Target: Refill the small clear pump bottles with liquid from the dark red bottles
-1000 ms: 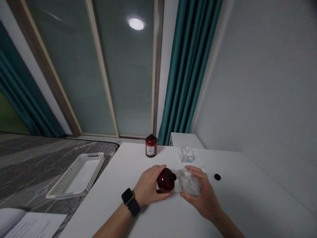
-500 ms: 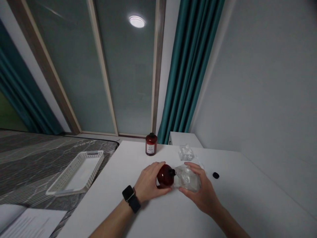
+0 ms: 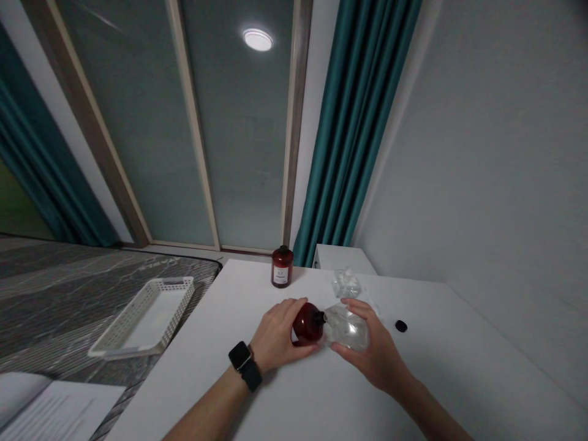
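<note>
My left hand (image 3: 280, 334), with a black watch on its wrist, is wrapped round a dark red-brown bottle (image 3: 307, 323) whose black neck points right. My right hand (image 3: 374, 343) grips a clear bottle (image 3: 349, 327), tilted so its narrow mouth meets the neck of the red-brown one. Both bottles are just above or on the white table (image 3: 303, 398); I cannot tell whether liquid is flowing. To the right of my right hand lies a small black cap (image 3: 401, 326).
A second red-brown bottle (image 3: 282, 267) with a white label stands at the table's far edge. Another clear container (image 3: 346, 283) is behind my right hand. At left are a white basket (image 3: 110, 352) and an open book (image 3: 59, 404). A white cabinet (image 3: 344, 257) stands beyond the table.
The clear bottle has tilted slightly in my right hand. My left hand keeps its hold on the red-brown bottle, and the view has shifted a little.
</note>
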`<state>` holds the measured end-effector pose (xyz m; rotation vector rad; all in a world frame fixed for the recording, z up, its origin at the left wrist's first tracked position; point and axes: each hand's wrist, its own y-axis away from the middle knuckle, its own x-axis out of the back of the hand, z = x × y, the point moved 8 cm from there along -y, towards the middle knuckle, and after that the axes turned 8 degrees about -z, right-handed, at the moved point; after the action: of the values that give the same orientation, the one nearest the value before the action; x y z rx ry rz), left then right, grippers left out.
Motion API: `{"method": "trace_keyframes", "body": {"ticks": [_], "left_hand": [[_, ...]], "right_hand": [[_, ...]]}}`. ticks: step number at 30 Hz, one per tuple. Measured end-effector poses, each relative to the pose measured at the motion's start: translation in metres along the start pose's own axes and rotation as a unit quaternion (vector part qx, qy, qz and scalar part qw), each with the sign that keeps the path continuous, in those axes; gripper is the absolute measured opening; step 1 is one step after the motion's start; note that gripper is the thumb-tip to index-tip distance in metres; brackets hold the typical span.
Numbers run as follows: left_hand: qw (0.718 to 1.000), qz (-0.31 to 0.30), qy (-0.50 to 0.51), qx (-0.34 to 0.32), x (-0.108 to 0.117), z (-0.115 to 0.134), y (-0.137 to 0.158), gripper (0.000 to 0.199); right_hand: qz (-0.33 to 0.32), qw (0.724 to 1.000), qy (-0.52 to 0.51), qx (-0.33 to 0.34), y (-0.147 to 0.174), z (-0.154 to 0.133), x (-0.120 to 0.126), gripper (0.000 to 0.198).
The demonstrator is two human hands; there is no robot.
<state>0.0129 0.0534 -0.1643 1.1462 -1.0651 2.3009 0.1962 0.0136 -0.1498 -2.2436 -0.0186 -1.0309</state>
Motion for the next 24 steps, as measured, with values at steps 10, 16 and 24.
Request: {"method": "trace_keyframes", "body": {"ticks": [10,16,24], "left_hand": [[1.000,0.020,0.011,0.006,0.000,-0.002,0.002,0.077],[0.999,0.035,0.018,0.013,0.001,-0.003,0.003,0.077],[0.998,0.055,0.021,0.023,0.006,-0.003,0.003,0.078]], "right_hand": [[-0.026,1.000,0.016,0.007,-0.008,-0.003,0.002,0.062],[-0.045,0.999,0.021,0.021,-0.014,-0.008,0.004,0.061],[-0.044,0.998,0.018,0.029,-0.023,-0.013,0.008,0.059]]}}
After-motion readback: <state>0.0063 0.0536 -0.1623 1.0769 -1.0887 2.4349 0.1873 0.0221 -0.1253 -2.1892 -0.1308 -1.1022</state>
